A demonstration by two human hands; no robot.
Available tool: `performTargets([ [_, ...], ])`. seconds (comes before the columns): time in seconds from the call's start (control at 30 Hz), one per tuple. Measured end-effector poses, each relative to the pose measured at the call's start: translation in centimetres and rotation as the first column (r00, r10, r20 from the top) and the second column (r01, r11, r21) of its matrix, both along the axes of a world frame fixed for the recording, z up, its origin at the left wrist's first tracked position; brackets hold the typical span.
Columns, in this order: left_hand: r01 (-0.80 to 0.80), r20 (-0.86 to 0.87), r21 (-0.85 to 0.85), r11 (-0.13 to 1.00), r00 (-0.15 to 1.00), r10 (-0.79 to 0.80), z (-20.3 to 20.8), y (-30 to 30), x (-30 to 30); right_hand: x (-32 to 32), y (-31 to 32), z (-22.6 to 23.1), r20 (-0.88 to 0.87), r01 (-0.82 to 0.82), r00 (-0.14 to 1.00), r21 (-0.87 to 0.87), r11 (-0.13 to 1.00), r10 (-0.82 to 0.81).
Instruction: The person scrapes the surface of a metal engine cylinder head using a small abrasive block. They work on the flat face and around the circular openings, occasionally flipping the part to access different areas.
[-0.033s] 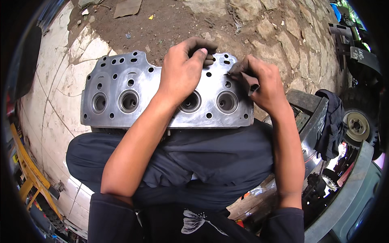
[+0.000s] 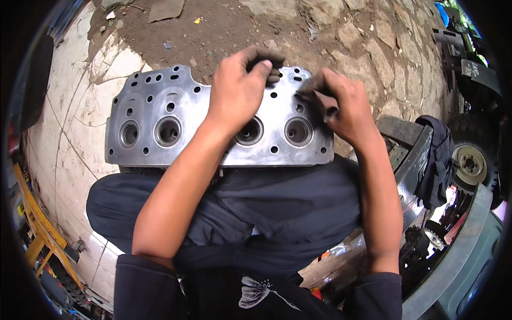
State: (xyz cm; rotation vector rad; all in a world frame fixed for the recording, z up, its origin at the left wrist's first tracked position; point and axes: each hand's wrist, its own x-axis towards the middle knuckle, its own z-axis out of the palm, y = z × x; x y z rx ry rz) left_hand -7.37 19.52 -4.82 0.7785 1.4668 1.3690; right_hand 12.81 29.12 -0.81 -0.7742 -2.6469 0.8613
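A flat grey metal cylinder head point(image 2: 208, 152) lies across my lap, its face with round ports and bolt holes turned up. My left hand point(image 2: 242, 82) is over its far middle edge, fingers loosely curled and thumb apart from the index finger. Nothing shows between them; whether it rests on the metal I cannot tell. At the far right corner my right hand point(image 2: 344, 98) is closed on a dark, folded piece of sandpaper point(image 2: 324, 102), held close to the metal face. Dark grime covers the fingertips of both hands. My left forearm hides part of the head's middle.
Cracked white tiles point(image 2: 69, 122) lie at the left, with dirt and stone paving point(image 2: 368, 48) beyond. A yellow metal frame point(image 2: 40, 224) stands at lower left. To my right are a metal beam point(image 2: 410, 160), a dark striped cloth point(image 2: 434, 160) and a wheel point(image 2: 469, 162).
My right hand and the sandpaper have shifted slightly left and away from me. The cylinder head and left hand sit a touch higher in view.
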Motion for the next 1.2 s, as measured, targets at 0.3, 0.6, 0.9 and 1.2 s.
performTargets([
  [0.3,0.034,-0.029,-0.023,0.999,0.999,-0.034,-0.2,0.5,-0.4,-1.1,0.1,0.4,0.035,0.005,0.999,0.039,0.999,-0.006],
  [0.6,0.053,-0.018,-0.036,0.998,0.998,-0.054,-0.3,1.0,-0.5,-1.7,0.2,1.0,0.118,0.015,0.993,0.078,0.997,-0.024],
  [0.9,0.169,-0.166,-0.100,0.981,0.969,-0.184,0.3,0.2,-0.6,-2.5,-0.3,0.1,-0.061,0.179,0.980,-0.135,0.975,-0.188],
  [1.2,0.076,0.025,0.126,0.989,0.996,-0.080,0.7,0.1,-0.7,-5.7,-1.9,0.8,-0.245,0.418,0.773,-0.498,0.760,-0.585],
])
